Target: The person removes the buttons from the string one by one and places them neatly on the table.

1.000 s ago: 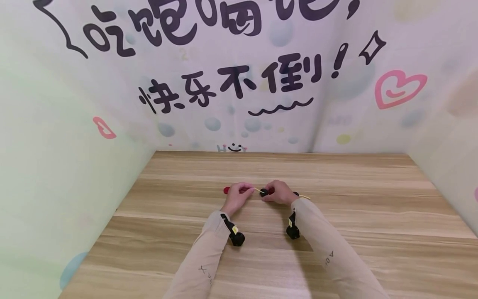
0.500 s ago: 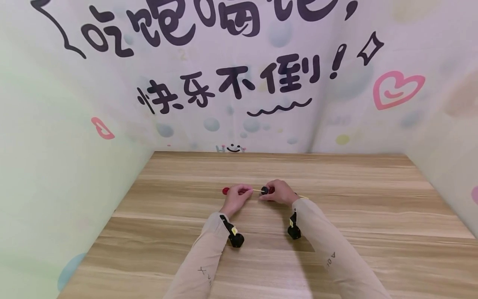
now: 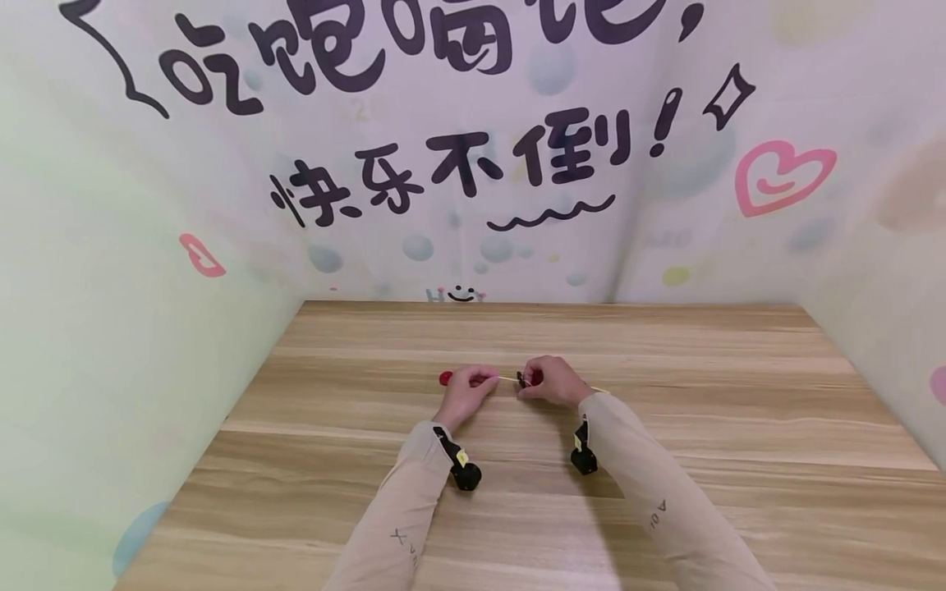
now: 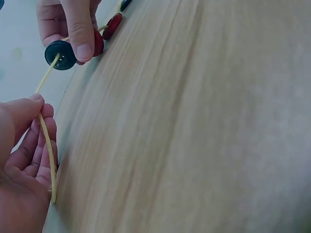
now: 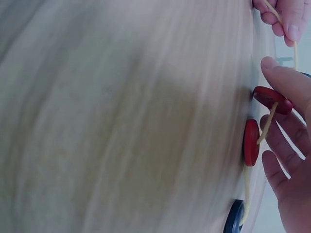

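Two hands clamped: left hand [image 4: 22, 160] pinches limp yellow cord [image 4: 47, 141]; right hand [image 4: 68, 24] grips light, slippery black round button [image 4: 59, 54]; hold its rim.

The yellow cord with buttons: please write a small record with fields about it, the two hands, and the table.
cord: thin yellow cord runs between both hands
left hand: left hand pinches the cord's free end
right hand: right hand pinches a dark button on the cord
threaded buttons: two red buttons and another dark one sit on the cord
loose item: red button lies on the wooden table beside the left hand
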{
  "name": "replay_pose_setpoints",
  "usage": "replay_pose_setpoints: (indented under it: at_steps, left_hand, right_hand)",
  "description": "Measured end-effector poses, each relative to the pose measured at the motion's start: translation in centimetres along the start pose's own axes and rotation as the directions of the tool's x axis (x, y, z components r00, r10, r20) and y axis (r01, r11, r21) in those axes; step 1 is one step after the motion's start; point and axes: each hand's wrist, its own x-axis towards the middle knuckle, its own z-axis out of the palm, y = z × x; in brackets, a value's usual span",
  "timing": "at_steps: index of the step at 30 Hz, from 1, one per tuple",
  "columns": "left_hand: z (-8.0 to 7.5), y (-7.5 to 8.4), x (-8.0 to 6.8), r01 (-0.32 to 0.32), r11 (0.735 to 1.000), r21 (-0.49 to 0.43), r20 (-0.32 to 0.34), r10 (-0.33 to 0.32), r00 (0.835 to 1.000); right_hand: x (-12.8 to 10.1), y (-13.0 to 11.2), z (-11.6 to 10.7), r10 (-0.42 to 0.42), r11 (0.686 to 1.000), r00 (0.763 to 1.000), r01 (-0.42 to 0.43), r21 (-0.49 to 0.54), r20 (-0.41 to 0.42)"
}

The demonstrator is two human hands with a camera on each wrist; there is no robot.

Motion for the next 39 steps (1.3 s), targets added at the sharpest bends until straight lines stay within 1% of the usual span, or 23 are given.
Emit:
replay_pose_setpoints:
  at_steps: [7,9,14,17,23,25,31,34,37,39]
  left_hand:
    - [-0.07,-0.16,-0.07,-0.014,1.0,-0.005,0.0,0.014,1.0]
    - [-0.05,-0.19,-0.02,-0.002,1.0,-0.003,-0.001,0.002,1.0]
    - [-0.04,-0.23,0.01,0.024,1.0,0.0,-0.01,-0.024,1.0]
    - [-0.05,-0.25,-0.01,0.021,1.0,-0.005,-0.019,-0.021,1.0]
    - [-0.17,-0.1,-0.12,0.029,0.999,-0.026,-0.029,-0.029,0.999]
    - [-0.22,-0.06,-0.17,0.022,0.999,-0.027,-0.029,-0.023,0.999]
    - [-0.25,-0.03,-0.22,0.024,0.999,-0.047,-0.032,-0.026,0.999]
    - [-0.22,-0.09,-0.17,0.028,0.998,-0.056,-0.032,-0.03,0.999]
    - [-0.19,-0.13,-0.08,0.04,0.997,-0.064,-0.033,-0.042,0.999]
    - [-0.17,-0.12,-0.04,0.05,0.996,-0.073,-0.033,-0.052,0.998]
  right_hand:
    - [-0.08,0.02,-0.12,-0.047,0.998,0.999,0.046,-0.034,-0.021]
    - [-0.11,-0.02,-0.14,-0.051,0.998,0.998,0.049,-0.043,-0.031]
    - [-0.24,-0.16,-0.09,-0.009,0.997,0.999,0.006,-0.073,-0.048]
    - [-0.3,-0.24,-0.09,0.008,0.997,0.998,-0.013,-0.071,-0.06]
    - [-0.28,-0.21,-0.03,-0.051,0.996,0.994,0.045,-0.073,-0.092]
    - [-0.26,-0.11,0.03,-0.074,0.995,0.993,0.067,-0.074,-0.095]
    - [-0.22,0.06,0.04,-0.12,0.992,0.989,0.116,-0.051,-0.081]
    - [-0.3,-0.01,-0.1,-0.144,0.988,0.988,0.141,-0.056,-0.056]
    - [-0.43,-0.11,-0.22,-0.144,0.988,0.989,0.141,-0.068,-0.04]
    - [-0.51,-0.2,-0.23,-0.125,0.99,0.992,0.123,-0.07,-0.032]
